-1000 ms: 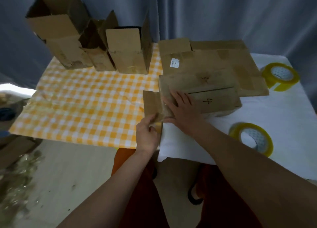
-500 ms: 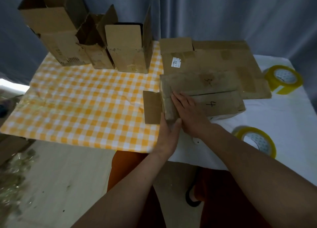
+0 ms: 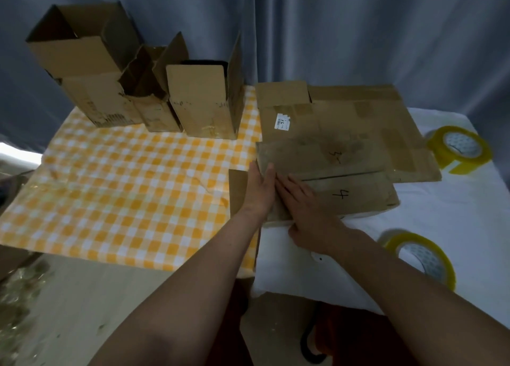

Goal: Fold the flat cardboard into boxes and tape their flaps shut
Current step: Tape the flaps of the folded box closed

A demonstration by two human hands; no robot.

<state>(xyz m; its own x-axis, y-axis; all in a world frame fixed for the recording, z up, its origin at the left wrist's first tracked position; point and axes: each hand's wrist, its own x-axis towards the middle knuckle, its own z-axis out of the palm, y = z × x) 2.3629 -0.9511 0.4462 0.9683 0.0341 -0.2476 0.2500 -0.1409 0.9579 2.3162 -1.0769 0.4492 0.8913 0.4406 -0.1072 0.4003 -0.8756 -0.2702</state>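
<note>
The left hand now stands with straight fingers pressed against the left end of the box marked "4", where a second ago it was lower, pinching the near corner — it has slid up along that end. The right hand lies flat and open on the box top as before, its thumb hooked down over the near edge. That suggests the end flap is being pushed shut and held, so taping looks like the next step.

The box is low, worn and brown, with a slit running along its top seam and a "3" scrawled on the far panel. One flap juts out onto the checked cloth. It sits on a stack of flat cardboard. Two tape rolls wait on the white cloth — three open boxes stand at the back left.
</note>
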